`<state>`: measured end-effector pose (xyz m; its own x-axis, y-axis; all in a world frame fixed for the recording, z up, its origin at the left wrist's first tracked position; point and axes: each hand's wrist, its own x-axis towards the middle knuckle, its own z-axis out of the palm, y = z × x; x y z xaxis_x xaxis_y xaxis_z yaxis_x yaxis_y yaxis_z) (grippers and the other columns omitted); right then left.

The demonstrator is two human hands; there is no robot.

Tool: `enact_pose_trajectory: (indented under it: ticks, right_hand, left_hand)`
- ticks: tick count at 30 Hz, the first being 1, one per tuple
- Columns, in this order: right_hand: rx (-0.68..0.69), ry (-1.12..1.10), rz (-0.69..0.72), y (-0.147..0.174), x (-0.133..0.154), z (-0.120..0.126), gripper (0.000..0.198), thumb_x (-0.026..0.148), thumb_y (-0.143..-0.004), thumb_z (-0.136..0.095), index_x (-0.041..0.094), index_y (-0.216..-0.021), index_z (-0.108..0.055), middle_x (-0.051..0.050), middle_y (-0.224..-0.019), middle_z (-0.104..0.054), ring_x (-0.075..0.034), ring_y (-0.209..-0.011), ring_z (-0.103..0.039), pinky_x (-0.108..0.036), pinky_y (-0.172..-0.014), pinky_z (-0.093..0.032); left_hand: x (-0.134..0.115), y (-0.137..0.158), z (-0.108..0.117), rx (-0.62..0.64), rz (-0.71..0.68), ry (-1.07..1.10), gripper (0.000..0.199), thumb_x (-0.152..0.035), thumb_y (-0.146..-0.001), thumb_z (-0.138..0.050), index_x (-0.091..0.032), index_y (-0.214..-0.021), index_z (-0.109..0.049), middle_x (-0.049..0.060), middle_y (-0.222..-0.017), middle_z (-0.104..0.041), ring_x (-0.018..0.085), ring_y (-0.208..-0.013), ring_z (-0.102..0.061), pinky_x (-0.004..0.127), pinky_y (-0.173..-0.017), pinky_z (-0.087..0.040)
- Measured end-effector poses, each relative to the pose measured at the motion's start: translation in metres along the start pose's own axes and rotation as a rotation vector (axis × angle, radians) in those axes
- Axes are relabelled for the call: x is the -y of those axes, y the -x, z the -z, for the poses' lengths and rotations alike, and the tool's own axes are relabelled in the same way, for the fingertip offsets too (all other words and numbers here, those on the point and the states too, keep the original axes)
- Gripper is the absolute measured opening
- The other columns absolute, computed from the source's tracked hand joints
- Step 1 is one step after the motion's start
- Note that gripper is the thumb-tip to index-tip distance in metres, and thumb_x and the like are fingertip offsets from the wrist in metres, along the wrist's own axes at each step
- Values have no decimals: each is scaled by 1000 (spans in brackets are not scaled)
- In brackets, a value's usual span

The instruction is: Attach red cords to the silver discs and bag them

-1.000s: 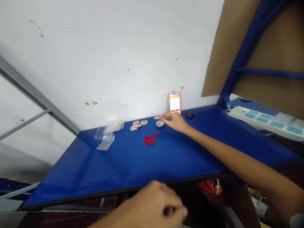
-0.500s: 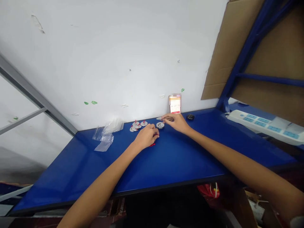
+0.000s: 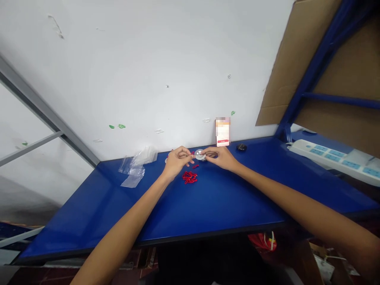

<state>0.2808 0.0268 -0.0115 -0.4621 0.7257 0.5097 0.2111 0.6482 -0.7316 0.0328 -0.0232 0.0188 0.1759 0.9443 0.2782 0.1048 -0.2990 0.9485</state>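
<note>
A round silver disc (image 3: 198,153) with a hole in it is pinched by its right edge in my right hand (image 3: 219,156). My left hand (image 3: 178,159) is closed in a pinch at the disc's left side, on a small red cord (image 3: 192,152) that shows at its fingertips. Just below the hands, a single red cord (image 3: 195,166) lies on the blue table. Closer to me is a small pile of red cords (image 3: 189,177). Part of another disc (image 3: 166,160) peeks out behind my left hand; the others there are hidden.
Clear plastic bags (image 3: 135,168) lie at the left of the table (image 3: 237,198). A lit phone (image 3: 222,132) leans against the white wall, with a small black object (image 3: 241,147) to its right. A white power strip (image 3: 332,158) lies at the far right.
My left hand has lifted from the red cords, uncovering the pile, and moved up to the disc. My right hand now holds the disc up in front of me. The view has shifted slightly.
</note>
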Motion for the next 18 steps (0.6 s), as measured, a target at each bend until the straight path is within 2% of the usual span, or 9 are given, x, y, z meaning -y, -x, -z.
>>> enact_pose_trajectory:
  ticks: [4, 6, 8, 12, 15, 18]
  right_hand:
    - [19, 89, 51, 2, 11, -3, 29, 27, -96, -66, 26, -122, -80, -1, -110, -84, -23, -96, -82, -38, -94, -68]
    - [28, 109, 72, 3, 17, -6, 26, 28, -98, -66, 27, -119, -80, -1, -108, -85, -22, -95, -82, -37, -92, -68]
    - [24, 98, 87, 5, 23, -9, 22, 29, -98, -67, 27, -115, -81, -1, -108, -84, -23, -94, -82, -37, -91, -68]
    - [-28, 33, 51, 7, 30, -17, 20, 33, -99, -67, 27, -112, -81, 0, -108, -84, -23, -96, -83, -38, -91, -69]
    - [-65, 6, 36, 8, 30, -22, 20, 34, -98, -68, 27, -113, -80, -1, -107, -84, -24, -98, -82, -37, -86, -70]
    - [-60, 7, 52, 8, 28, -23, 20, 33, -99, -66, 27, -112, -80, -2, -108, -84, -23, -99, -82, -35, -83, -69]
  left_hand:
    - [5, 3, -4, 27, -74, -190, 26, -38, -88, -81, -19, -104, -75, 7, -93, -81, 22, -81, -79, 30, -68, -60]
    - [4, 5, -6, 1, -137, -308, 21, -39, -91, -79, -21, -100, -81, 7, -96, -83, 23, -86, -79, 33, -76, -61]
    - [4, 6, -6, -39, -185, -383, 21, -41, -95, -75, -23, -99, -85, 6, -94, -83, 23, -83, -78, 34, -78, -61]
    - [5, 6, -6, -70, -213, -421, 22, -39, -99, -70, -25, -105, -87, 5, -96, -82, 20, -73, -74, 33, -72, -59]
    - [7, 6, -8, -81, -190, -411, 17, -35, -95, -74, -26, -102, -87, 5, -100, -83, 21, -81, -77, 34, -76, -61]
    - [8, 7, -10, -105, -136, -323, 14, -31, -93, -77, -24, -102, -85, 5, -95, -84, 24, -84, -79, 36, -78, -64]
